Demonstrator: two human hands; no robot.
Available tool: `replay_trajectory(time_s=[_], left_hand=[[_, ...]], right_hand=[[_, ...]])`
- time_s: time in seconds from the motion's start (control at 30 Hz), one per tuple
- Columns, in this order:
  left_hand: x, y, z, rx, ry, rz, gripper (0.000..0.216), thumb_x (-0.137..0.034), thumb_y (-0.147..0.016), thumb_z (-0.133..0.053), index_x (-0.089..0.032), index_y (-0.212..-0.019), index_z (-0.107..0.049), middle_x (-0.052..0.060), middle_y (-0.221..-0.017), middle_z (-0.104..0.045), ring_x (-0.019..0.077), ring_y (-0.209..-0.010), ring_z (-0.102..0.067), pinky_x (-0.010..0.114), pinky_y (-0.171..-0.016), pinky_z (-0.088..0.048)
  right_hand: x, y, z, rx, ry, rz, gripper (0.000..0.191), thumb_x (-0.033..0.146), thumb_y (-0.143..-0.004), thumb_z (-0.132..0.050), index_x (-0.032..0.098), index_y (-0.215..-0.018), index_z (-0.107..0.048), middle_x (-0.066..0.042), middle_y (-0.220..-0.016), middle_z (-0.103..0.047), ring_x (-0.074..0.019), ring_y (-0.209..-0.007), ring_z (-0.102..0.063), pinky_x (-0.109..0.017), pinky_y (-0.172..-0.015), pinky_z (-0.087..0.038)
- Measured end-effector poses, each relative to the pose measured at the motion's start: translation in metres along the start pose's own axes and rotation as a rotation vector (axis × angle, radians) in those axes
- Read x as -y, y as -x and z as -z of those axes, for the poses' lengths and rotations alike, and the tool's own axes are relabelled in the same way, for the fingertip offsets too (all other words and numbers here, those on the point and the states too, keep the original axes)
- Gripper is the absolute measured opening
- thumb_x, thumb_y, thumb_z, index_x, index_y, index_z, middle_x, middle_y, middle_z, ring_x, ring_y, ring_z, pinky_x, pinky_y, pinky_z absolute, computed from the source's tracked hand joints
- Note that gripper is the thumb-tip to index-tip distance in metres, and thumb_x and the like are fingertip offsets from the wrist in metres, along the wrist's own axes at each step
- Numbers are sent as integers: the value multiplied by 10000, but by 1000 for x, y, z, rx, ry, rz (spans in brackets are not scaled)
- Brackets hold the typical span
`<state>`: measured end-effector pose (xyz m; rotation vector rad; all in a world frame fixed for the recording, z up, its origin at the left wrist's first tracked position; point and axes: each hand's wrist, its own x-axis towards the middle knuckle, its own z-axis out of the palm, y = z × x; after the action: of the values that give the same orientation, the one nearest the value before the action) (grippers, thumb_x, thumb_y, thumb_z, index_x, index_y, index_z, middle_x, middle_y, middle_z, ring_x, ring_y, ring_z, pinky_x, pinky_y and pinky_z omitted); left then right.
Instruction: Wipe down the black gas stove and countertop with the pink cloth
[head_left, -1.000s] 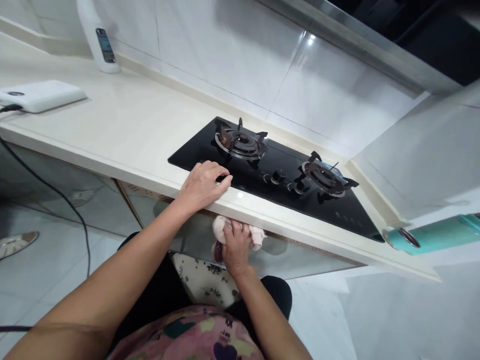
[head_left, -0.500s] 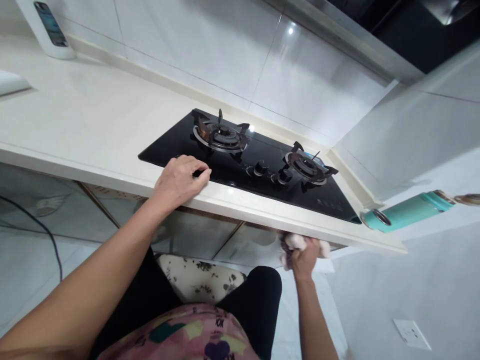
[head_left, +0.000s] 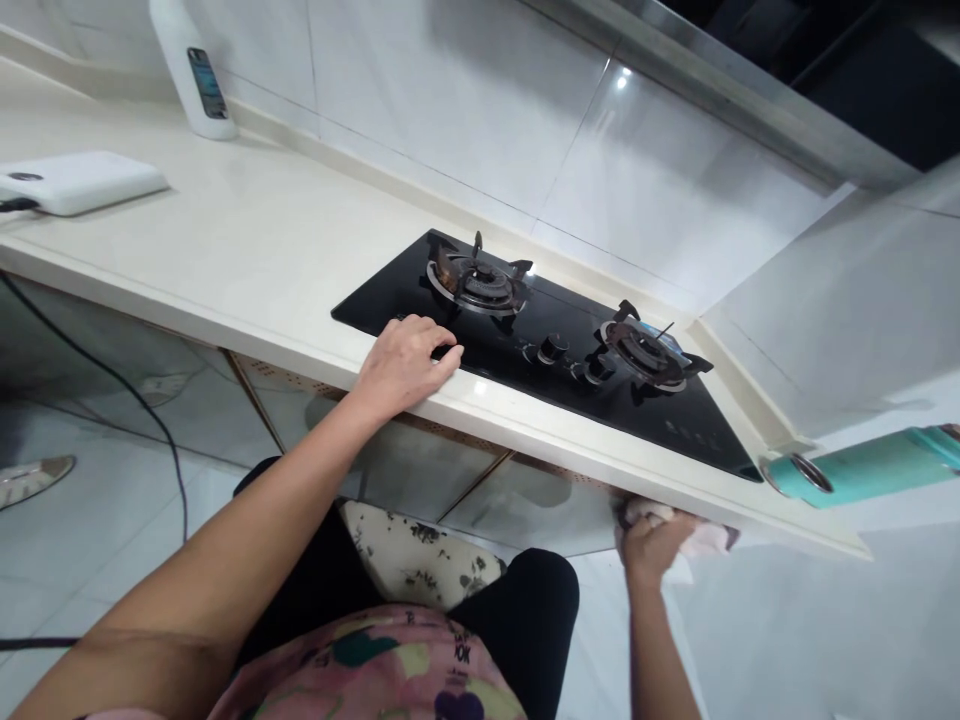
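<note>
My left hand rests on the front edge of the cream countertop, its fingers lying over the near left edge of a black glass gas stove. The thumb is apart from the fingers, and nothing shows in that hand. Lower down at the right, my right hand grips a crumpled whitish cloth with dark patches. It presses the cloth against the right end of the glossy cabinet front, just below the countertop. Part of the cloth is hidden by the hand and the counter's overhang.
Left on the counter are a white bottle and a white box-like device with a black cable hanging down. A teal flask stands at the counter's right end. A floral stool seat is between my legs. Someone's shoe shows at left.
My right hand has moved the cloth rightward along the cabinet front towards its end. My left hand stays at the stove's edge. The view has shifted left, bringing more of the white device into sight.
</note>
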<state>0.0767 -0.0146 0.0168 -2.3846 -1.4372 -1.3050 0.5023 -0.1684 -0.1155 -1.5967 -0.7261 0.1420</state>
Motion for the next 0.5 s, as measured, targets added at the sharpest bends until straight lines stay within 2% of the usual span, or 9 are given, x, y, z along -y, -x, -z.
replay_trajectory(time_s=[0.07, 0.17, 0.2, 0.23, 0.3, 0.37, 0.5], left_hand=[[1, 1, -1, 4, -9, -12, 280, -353, -979, -559, -188, -947, -783, 94, -957, -771, 268, -928, -671, 425, -865, -470], [2, 2, -1, 1, -17, -27, 267, -339, -982, -564, -184, -936, -776, 91, -961, -771, 262, -929, -668, 417, -857, -461], [2, 2, -1, -4, -17, -33, 261, -337, -983, -568, -184, -934, -774, 90, -958, -770, 261, -929, -667, 414, -853, -459], [2, 2, -1, -9, -16, -37, 256, -335, -983, -572, -184, -935, -772, 88, -952, -769, 259, -928, -666, 411, -850, -458], [3, 3, -1, -16, -7, -41, 243, -331, -985, -578, -188, -937, -769, 81, -934, -765, 252, -919, -663, 405, -846, -457], [4, 4, -1, -16, 4, -36, 229, -323, -984, -584, -192, -936, -766, 74, -926, -763, 243, -909, -661, 401, -849, -457], [3, 4, 2, -12, 29, -22, 214, -307, -984, -588, -188, -942, -760, 69, -945, -767, 237, -917, -664, 399, -857, -453]], right_hand=[[-1, 39, -37, 76, 140, 133, 322, 272, -655, -582, 221, -972, -567, -158, -1177, -588, -393, -1357, -403, -656, -1223, -254], [5, 104, -99, 283, 290, 342, 411, 266, -667, -584, 174, -1066, -623, -164, -1145, -612, -394, -1231, -491, -669, -1167, -318], [9, 124, -118, 376, 379, 468, 453, 260, -701, -575, 157, -1139, -629, -175, -1170, -611, -396, -1226, -492, -672, -1145, -337], [13, 143, -136, 422, 432, 572, 480, 252, -746, -563, 146, -1209, -626, -190, -1214, -607, -398, -1247, -482, -671, -1137, -342], [20, 173, -163, 429, 481, 691, 522, 230, -828, -525, 134, -1337, -594, -220, -1325, -583, -410, -1336, -432, -682, -1147, -320], [27, 192, -178, 488, 435, 740, 527, 195, -867, -494, 155, -1384, -588, -216, -1410, -568, -402, -1415, -393, -665, -1158, -318], [41, 201, -179, 965, 74, 828, 398, 161, -896, -443, 219, -1208, -683, -136, -1486, -586, -300, -1434, -480, -499, -1126, -434]])
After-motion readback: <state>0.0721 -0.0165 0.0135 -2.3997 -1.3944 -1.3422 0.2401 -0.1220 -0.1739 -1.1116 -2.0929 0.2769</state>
